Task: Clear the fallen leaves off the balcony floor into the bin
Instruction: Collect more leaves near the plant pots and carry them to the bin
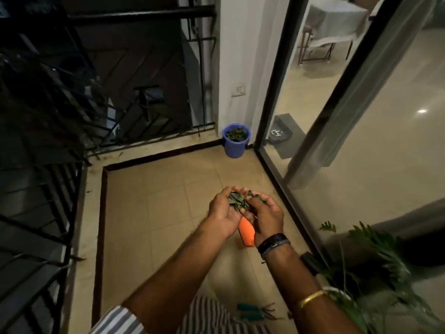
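Note:
A heap of dark green leaves (pixel 238 201) lies cupped between my two hands, held over the tiled balcony floor (pixel 156 213). My left hand (pixel 222 210) curls under the heap from the left. My right hand (pixel 265 214) closes round it from the right, with bands on its wrist. The blue bin (pixel 235 141) stands in the far corner by the white wall, with leaves inside it. It is well ahead of my hands.
An orange object (pixel 246 233) lies on the floor under my hands. Black railing (pixel 72 131) runs along the left and far sides. A glass sliding door (pixel 337 141) bounds the right. A potted plant (pixel 375 261) and green-handled tools (pixel 250 312) sit near me.

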The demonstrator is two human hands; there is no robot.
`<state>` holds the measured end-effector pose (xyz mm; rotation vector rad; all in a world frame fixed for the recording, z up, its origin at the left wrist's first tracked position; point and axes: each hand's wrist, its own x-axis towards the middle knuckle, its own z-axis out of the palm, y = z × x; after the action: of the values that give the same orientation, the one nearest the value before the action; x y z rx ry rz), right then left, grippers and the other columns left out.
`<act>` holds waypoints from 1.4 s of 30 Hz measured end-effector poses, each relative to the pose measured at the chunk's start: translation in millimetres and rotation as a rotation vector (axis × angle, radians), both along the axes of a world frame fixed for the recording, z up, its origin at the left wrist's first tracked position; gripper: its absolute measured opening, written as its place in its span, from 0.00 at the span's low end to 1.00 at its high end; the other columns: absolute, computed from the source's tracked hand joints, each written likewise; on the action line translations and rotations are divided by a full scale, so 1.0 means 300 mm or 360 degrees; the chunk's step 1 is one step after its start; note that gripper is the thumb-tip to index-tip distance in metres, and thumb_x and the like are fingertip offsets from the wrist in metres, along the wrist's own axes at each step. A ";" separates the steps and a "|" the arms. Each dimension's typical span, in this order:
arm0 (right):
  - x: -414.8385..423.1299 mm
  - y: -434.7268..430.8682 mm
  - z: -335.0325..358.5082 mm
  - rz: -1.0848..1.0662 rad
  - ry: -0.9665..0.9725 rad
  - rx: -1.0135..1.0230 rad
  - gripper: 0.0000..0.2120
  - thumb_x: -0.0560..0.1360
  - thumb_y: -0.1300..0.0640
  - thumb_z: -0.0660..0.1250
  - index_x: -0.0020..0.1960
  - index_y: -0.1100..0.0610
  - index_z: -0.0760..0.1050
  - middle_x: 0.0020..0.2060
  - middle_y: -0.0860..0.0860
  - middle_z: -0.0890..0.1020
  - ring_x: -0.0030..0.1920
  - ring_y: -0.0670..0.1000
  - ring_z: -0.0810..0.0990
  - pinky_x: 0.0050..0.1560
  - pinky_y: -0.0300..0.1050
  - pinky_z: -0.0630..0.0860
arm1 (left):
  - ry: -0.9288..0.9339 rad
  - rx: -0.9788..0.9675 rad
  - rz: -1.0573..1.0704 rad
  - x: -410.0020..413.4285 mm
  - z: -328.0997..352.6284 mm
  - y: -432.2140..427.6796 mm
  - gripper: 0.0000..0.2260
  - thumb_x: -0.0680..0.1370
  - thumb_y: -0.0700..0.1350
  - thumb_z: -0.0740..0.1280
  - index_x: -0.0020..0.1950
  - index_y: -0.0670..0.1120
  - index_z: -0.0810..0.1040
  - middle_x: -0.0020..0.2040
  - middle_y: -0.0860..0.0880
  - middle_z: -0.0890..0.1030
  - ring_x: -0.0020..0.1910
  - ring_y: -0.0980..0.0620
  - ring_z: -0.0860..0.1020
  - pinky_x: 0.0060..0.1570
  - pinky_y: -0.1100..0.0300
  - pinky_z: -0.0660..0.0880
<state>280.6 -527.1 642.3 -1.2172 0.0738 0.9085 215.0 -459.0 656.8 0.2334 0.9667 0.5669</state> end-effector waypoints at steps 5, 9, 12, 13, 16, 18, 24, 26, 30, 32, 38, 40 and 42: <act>0.082 0.410 -0.061 -0.0079 0.0078 -0.0028 0.07 0.75 0.70 0.67 0.52 0.61 0.78 0.44 0.59 0.85 0.43 0.56 0.85 0.40 0.47 0.82 | 0.0032 -0.0009 -0.0135 0.092 -0.042 0.418 0.12 0.82 0.42 0.58 0.41 0.43 0.75 0.40 0.42 0.82 0.36 0.46 0.82 0.41 0.55 0.74; 0.139 0.774 -0.028 -0.0115 0.0106 -0.0049 0.06 0.77 0.70 0.66 0.51 0.62 0.78 0.42 0.58 0.84 0.38 0.52 0.85 0.36 0.42 0.82 | 0.0070 0.0032 -0.0217 0.171 -0.018 0.799 0.13 0.84 0.42 0.55 0.42 0.42 0.72 0.43 0.41 0.80 0.41 0.45 0.79 0.39 0.52 0.77; 0.194 0.986 -0.013 -0.0183 0.0105 -0.0115 0.06 0.77 0.70 0.65 0.50 0.62 0.78 0.43 0.60 0.84 0.40 0.54 0.84 0.36 0.43 0.82 | 0.0146 0.0049 -0.0314 0.251 0.003 1.020 0.13 0.84 0.41 0.54 0.41 0.42 0.71 0.43 0.41 0.79 0.41 0.44 0.78 0.42 0.51 0.75; 0.221 1.053 -0.013 -0.0196 0.0112 -0.0115 0.06 0.76 0.70 0.65 0.49 0.62 0.78 0.43 0.60 0.84 0.41 0.55 0.84 0.36 0.43 0.82 | 0.0157 0.0058 -0.0361 0.275 0.003 1.088 0.13 0.83 0.40 0.55 0.40 0.41 0.72 0.43 0.40 0.79 0.41 0.44 0.78 0.42 0.51 0.75; 0.334 1.257 -0.032 -0.0250 0.0111 -0.0106 0.06 0.76 0.70 0.66 0.47 0.61 0.78 0.43 0.61 0.83 0.40 0.55 0.83 0.35 0.43 0.81 | 0.0136 0.0103 -0.0383 0.388 -0.021 1.292 0.13 0.82 0.39 0.58 0.40 0.39 0.75 0.40 0.40 0.80 0.40 0.44 0.78 0.41 0.52 0.75; 0.415 1.385 -0.059 -0.0302 0.0107 -0.0121 0.06 0.75 0.69 0.67 0.46 0.60 0.77 0.43 0.60 0.83 0.40 0.55 0.83 0.34 0.43 0.81 | 0.0185 0.0138 -0.0453 0.483 -0.048 1.418 0.14 0.82 0.39 0.57 0.38 0.39 0.75 0.38 0.41 0.78 0.38 0.44 0.77 0.40 0.53 0.74; 0.725 1.762 -0.215 -0.0407 0.0196 -0.0158 0.06 0.76 0.70 0.66 0.46 0.60 0.78 0.44 0.61 0.83 0.42 0.56 0.83 0.39 0.45 0.83 | 0.0244 0.0077 -0.0493 0.808 -0.236 1.823 0.21 0.82 0.41 0.59 0.32 0.41 0.82 0.38 0.41 0.82 0.35 0.46 0.81 0.39 0.53 0.77; 0.836 1.878 -0.274 -0.0442 0.0270 -0.0219 0.07 0.76 0.70 0.66 0.46 0.60 0.78 0.45 0.61 0.83 0.44 0.57 0.83 0.42 0.48 0.83 | 0.0321 0.0014 -0.0604 0.920 -0.288 1.943 0.25 0.82 0.43 0.58 0.27 0.42 0.82 0.35 0.42 0.83 0.33 0.47 0.81 0.36 0.55 0.76; 1.040 2.080 -0.380 -0.0453 0.0308 -0.0371 0.07 0.73 0.69 0.69 0.46 0.59 0.80 0.44 0.58 0.84 0.46 0.57 0.83 0.44 0.50 0.81 | 0.0518 -0.0051 -0.0711 1.137 -0.381 2.163 0.14 0.83 0.40 0.58 0.40 0.40 0.76 0.42 0.41 0.80 0.41 0.45 0.78 0.43 0.51 0.75; 1.127 2.166 -0.438 -0.0466 0.0349 -0.0421 0.06 0.74 0.68 0.68 0.46 0.59 0.79 0.45 0.59 0.84 0.47 0.57 0.83 0.43 0.49 0.82 | 0.0570 -0.0101 -0.0737 1.232 -0.447 2.260 0.10 0.83 0.40 0.58 0.45 0.40 0.75 0.45 0.40 0.80 0.44 0.43 0.79 0.47 0.49 0.76; 1.379 2.387 -0.708 -0.0490 0.0424 -0.0512 0.07 0.77 0.69 0.66 0.49 0.59 0.79 0.48 0.59 0.84 0.49 0.56 0.83 0.51 0.53 0.83 | 0.0653 -0.0100 -0.0907 1.504 -0.741 2.484 0.11 0.81 0.41 0.62 0.62 0.40 0.76 0.46 0.41 0.82 0.44 0.45 0.81 0.46 0.52 0.78; 1.441 2.441 -0.832 -0.0510 0.0405 -0.0605 0.09 0.77 0.69 0.66 0.48 0.57 0.80 0.50 0.59 0.84 0.50 0.57 0.83 0.53 0.55 0.83 | 0.0707 -0.0046 -0.1013 1.581 -0.884 2.546 0.19 0.80 0.42 0.63 0.70 0.39 0.71 0.50 0.40 0.81 0.46 0.44 0.81 0.43 0.52 0.79; 1.495 2.487 -0.966 -0.0543 0.0403 -0.0669 0.10 0.77 0.69 0.65 0.48 0.56 0.80 0.50 0.59 0.84 0.51 0.58 0.83 0.52 0.55 0.83 | 0.0741 -0.0032 -0.1112 1.648 -1.033 2.598 0.21 0.80 0.44 0.65 0.71 0.40 0.70 0.55 0.39 0.81 0.50 0.43 0.82 0.44 0.51 0.81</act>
<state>729.2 219.1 352.6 -1.4129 0.6836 0.7599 709.5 320.3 346.9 0.6721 1.2486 -0.1520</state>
